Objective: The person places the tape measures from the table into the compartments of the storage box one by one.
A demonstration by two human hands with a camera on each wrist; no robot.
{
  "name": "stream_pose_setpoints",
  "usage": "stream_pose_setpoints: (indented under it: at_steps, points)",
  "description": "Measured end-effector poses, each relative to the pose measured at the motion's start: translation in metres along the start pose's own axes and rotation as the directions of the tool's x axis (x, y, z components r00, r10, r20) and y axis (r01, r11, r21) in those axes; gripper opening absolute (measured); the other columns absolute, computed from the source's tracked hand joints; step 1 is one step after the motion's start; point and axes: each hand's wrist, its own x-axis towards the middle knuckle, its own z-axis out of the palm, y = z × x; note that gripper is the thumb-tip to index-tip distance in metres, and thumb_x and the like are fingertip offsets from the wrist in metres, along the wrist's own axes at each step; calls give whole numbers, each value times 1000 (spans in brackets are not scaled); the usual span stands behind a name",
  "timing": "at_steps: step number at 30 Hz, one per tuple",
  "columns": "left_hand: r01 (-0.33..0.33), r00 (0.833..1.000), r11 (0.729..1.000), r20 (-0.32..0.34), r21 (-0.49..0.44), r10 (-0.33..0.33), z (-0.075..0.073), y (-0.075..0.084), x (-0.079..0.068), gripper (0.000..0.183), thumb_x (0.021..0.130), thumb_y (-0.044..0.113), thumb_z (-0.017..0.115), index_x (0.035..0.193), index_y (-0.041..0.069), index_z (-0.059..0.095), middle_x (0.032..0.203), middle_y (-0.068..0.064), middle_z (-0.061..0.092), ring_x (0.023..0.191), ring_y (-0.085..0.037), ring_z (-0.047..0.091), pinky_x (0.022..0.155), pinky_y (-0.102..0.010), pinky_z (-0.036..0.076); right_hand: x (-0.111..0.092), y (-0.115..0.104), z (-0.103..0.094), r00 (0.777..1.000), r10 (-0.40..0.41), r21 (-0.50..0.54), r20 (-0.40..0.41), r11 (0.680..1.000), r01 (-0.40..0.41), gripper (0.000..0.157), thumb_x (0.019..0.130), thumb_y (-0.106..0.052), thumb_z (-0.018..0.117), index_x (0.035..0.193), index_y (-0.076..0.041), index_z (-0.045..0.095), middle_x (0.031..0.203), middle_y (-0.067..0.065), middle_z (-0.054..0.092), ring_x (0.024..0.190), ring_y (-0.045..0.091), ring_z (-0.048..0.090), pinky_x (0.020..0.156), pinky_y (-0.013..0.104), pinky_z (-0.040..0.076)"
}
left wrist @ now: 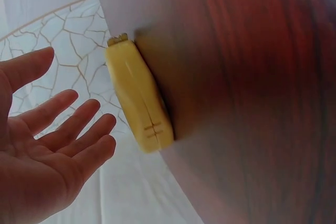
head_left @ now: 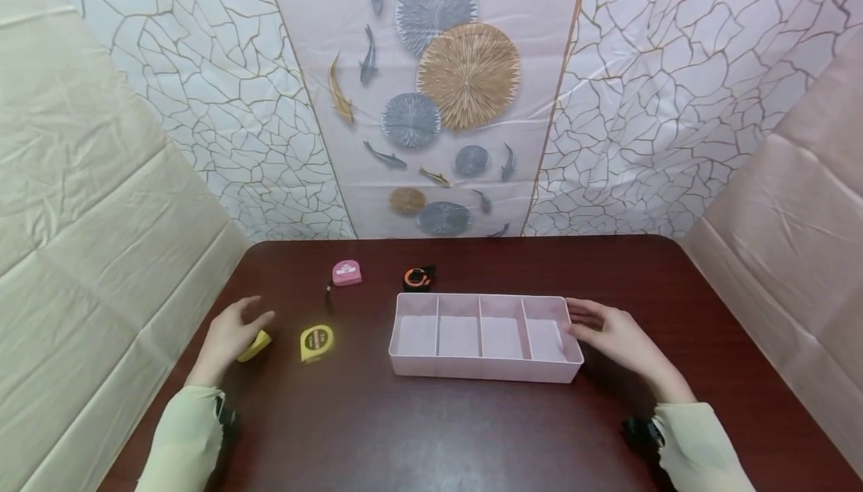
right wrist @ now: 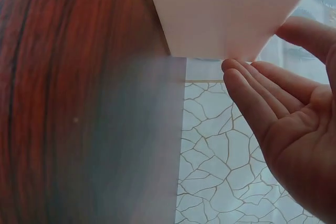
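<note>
My left hand [head_left: 227, 336], fingers spread and loosely bent, hovers beside a yellow tape measure [head_left: 254, 346] at the table's left. In the left wrist view that tape measure [left wrist: 137, 95] stands on its edge, apart from the fingertips. A second yellow tape measure [head_left: 316, 342] lies to its right. My right hand [head_left: 616, 336] holds the right end of a pale pink box [head_left: 485, 368] with four compartments. Its thumb [right wrist: 302, 34] reaches over the rim, while the fingers [right wrist: 252, 85] meet the far corner of the end wall [right wrist: 226, 14].
Farther back lies a pink tape measure [head_left: 347, 272] with a dark wrist strap. A black and orange tape measure [head_left: 418, 278] sits just behind the box's left part. Patterned cloth [head_left: 438, 177] hangs beyond the dark wooden table [head_left: 431, 432], with plain cloth at both sides.
</note>
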Motion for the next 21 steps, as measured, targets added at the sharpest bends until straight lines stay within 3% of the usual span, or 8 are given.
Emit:
stream_pose_setpoints:
  at_steps: [8,21]
  points:
    - [87,994,996,70,-5,-87,-4,-6,-3,80,97,35,67,150,-12,31,148,-39,36,130,-55,40,101,-66,38,-3,3,-1,998,11,102,58,995,-17,64,93,-23,74,145,4,48,140,25,55,120,41,60,89,20,49]
    - [59,988,998,139,12,-60,-4,-19,-3,84,91,39,74,145,-14,39,143,-38,44,128,-53,45,100,-63,41,-6,7,-3,995,3,154,103,988,-18,68,93,-20,74,148,4,43,145,28,50,128,45,53,94,23,47]
